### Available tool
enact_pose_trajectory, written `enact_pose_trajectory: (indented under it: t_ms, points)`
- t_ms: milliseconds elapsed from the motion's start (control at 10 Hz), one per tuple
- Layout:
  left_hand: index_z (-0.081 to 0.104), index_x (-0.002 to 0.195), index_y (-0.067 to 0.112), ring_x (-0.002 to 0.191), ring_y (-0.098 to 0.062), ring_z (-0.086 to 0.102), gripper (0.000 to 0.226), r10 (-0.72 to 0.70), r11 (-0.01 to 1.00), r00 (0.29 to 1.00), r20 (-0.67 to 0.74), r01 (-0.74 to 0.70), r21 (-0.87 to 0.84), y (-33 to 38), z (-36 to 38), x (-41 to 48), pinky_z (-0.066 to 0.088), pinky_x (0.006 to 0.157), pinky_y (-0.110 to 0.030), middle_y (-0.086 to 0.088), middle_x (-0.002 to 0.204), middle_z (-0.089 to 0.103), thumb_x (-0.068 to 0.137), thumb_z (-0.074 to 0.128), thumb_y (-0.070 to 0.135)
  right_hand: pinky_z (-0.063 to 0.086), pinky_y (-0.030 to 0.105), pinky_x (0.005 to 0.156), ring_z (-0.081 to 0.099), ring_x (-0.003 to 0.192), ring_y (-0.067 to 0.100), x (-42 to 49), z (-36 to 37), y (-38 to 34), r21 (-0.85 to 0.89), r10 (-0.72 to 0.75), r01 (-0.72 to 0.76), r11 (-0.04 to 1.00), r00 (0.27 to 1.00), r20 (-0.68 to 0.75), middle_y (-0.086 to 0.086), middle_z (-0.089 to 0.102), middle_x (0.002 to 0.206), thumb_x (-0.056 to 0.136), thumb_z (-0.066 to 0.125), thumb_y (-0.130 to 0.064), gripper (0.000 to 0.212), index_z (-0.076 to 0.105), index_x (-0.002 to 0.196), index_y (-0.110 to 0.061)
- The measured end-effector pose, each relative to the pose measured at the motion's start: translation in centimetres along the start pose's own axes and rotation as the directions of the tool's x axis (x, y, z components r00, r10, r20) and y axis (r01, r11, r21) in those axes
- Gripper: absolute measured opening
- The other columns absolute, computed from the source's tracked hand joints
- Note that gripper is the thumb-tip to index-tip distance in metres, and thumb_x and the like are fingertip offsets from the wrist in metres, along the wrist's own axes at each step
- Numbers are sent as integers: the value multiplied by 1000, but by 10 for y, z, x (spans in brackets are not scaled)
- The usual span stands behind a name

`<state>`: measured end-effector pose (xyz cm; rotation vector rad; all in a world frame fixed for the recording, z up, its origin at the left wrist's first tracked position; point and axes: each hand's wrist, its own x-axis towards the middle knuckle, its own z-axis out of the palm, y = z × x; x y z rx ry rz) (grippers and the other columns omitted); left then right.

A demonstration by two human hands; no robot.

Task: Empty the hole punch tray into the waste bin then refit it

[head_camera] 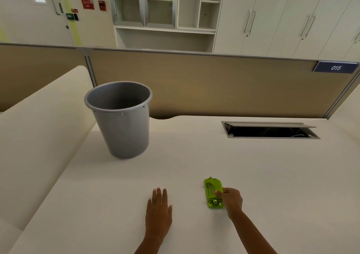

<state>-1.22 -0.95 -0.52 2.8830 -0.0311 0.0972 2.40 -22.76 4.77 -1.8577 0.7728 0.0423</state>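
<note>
Head view: my right hand [231, 200] on the green hole punch [213, 193], my left hand [158, 211] flat on the desk [194, 166].

The hole punch lies on the white desk near me, lengthwise away from me, and my right fingers curl over its right side near the close end, touching it; I cannot tell whether they grip it firmly. My left hand rests palm down with the fingers spread, well apart from the punch and holding nothing. The grey waste bin [121, 121] stands upright on the desk further off to the left, open at the top. An open cable hatch [269, 132] sits in the desk to the right.
</note>
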Motion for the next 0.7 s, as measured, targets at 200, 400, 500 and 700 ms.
enact_pose_trajectory:
  t_ms: [200, 400, 500, 700]
  points:
    - [21, 144, 11, 121, -27, 53, 59, -77, 994, 997, -4, 76, -84, -8, 3, 3, 58, 72, -36, -13, 106, 73, 98, -4, 38, 43, 34, 74, 54, 79, 26, -4, 0, 0, -60, -30, 31, 998, 999, 10, 16, 62, 81, 81, 65, -10, 24, 67, 96, 9]
    - [-12, 148, 16, 137, -23, 35, 59, -15, 987, 981, -194, -16, -158, -16, 0, 9, 31, 109, -34, -16, 115, 68, 97, -1, 44, 39, 37, 99, 43, 128, 33, -19, 12, 8, -294, -266, 242, 925, 963, -41, 18, 48, 134, 89, 54, -15, 46, 43, 132, -5]
    - [-13, 148, 15, 109, -27, 64, 60, 17, 985, 968, -249, -59, -161, -17, -3, 14, 43, 99, -36, -15, 116, 68, 97, -2, 45, 52, 40, 91, 57, 117, 39, -24, 25, 16, -494, -560, 474, 729, 828, -31, 20, 62, 119, 95, 43, -26, 31, 45, 121, -11]
    - [-11, 149, 15, 115, -31, 58, 64, -13, 996, 982, -191, -3, -85, -27, 6, 25, 31, 111, -36, -17, 119, 66, 96, -1, 49, 15, 34, 114, 35, 125, 30, -20, 50, 29, -717, -693, 548, 431, 709, 126, 15, 69, 117, 97, -2, -41, 58, 43, 118, -11]
